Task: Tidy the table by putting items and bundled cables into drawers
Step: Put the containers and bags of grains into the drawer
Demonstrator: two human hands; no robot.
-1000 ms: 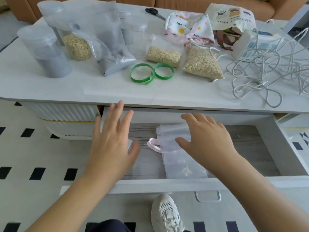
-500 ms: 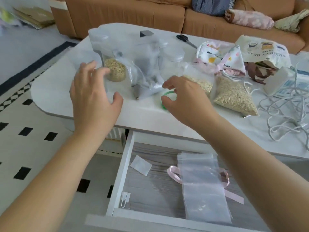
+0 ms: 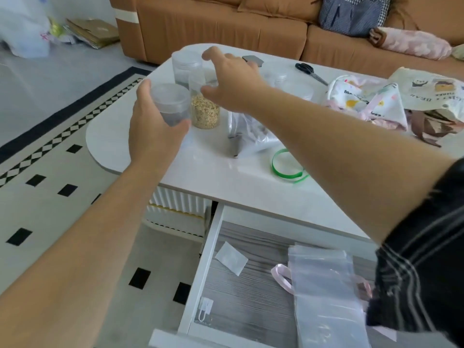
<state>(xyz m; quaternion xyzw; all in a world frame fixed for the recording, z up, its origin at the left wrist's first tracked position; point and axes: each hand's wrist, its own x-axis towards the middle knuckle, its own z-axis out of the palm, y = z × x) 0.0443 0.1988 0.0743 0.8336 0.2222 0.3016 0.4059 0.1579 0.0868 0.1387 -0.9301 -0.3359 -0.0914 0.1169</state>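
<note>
Grey-filled jar [image 3: 170, 104] is being grasped by fingers of the left hand [image 3: 150, 131]; fingers of the right hand [image 3: 233, 84] are arching around the oat jar [image 3: 204, 113], and I cannot tell if they are grasping it.

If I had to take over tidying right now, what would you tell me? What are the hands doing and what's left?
Left hand: grips the grey-filled jar at the left end of the table.
Right hand: open, arched over the grain jar, no grip yet.
Drawer: open, holding clear bags, a pink ribbon and a small white packet.
Left to put away: both jars, the grey-powder bag, green ribbon, scissors, cloth bags. Cables are out of view.
</note>
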